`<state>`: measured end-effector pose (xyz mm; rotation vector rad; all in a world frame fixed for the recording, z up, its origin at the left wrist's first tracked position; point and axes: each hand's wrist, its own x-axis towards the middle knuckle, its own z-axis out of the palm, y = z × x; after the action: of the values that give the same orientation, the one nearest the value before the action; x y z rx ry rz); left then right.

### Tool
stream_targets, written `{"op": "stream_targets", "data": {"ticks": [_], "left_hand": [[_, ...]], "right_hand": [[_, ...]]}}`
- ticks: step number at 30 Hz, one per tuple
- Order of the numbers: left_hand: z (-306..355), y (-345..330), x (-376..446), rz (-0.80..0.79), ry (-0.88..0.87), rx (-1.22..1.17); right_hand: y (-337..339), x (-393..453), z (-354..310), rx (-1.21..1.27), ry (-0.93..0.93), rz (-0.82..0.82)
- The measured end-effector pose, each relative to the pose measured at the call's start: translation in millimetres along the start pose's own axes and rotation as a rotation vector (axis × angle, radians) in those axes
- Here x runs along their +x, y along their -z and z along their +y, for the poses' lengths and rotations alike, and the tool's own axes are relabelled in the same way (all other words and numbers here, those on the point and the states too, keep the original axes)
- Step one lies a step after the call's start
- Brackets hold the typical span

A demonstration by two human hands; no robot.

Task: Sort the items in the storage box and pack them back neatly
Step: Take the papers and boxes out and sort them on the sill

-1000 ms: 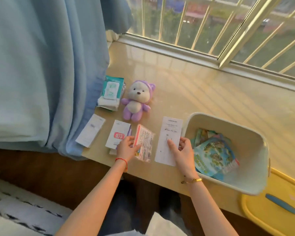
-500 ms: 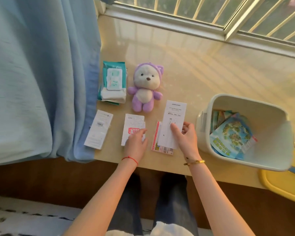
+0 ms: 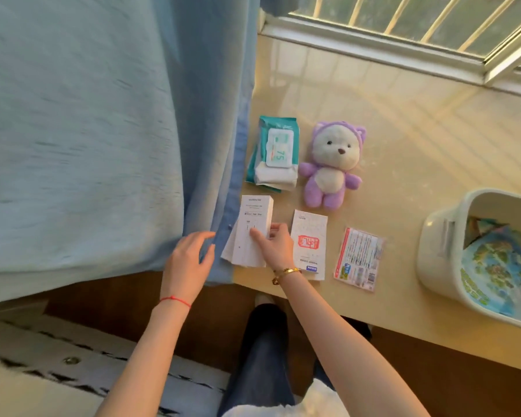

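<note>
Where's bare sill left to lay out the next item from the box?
Free: the sill between the plush bear, the window frame and the storage box. Crowded: the front edge, with leaflets, card and packet.

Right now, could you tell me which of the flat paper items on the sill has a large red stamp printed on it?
The white paper packet in the middle, between the white leaflet under the right hand and the colourful plastic sachet. Neither neighbour shows that stamp.
</note>
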<state>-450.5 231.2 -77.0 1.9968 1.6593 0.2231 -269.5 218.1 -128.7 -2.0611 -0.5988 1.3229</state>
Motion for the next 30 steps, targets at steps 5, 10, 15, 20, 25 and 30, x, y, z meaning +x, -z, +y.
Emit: {"op": "stream_targets", "data": {"ticks": [5, 10, 15, 20, 25, 30], "left_hand": [[-6, -3, -3, -0.012, -0.022, -0.015], [4, -9, -4, -0.007, -0.076, -0.005], [39, -7, -2, -0.008, -0.129, 0.009], [97, -11, -8, -0.010, -0.231, 0.039], [179, -41, -20, -0.019, -0.337, 0.043], [275, -93, -41, -0.034, -0.390, 0.003]], "right_hand": [[-21, 13, 5, -0.191, 0.048, 0.039], [-7, 11, 3, -0.530, 0.179, 0.083], [55, -13, 2, -0.590, 0.436, 0.196], [154, -53, 25, -0.602, 0.543, 0.282], [265, -85, 65, -0.632, 0.520, 0.365], [374, -96, 113, -0.615, 0.450, 0.435]]}}
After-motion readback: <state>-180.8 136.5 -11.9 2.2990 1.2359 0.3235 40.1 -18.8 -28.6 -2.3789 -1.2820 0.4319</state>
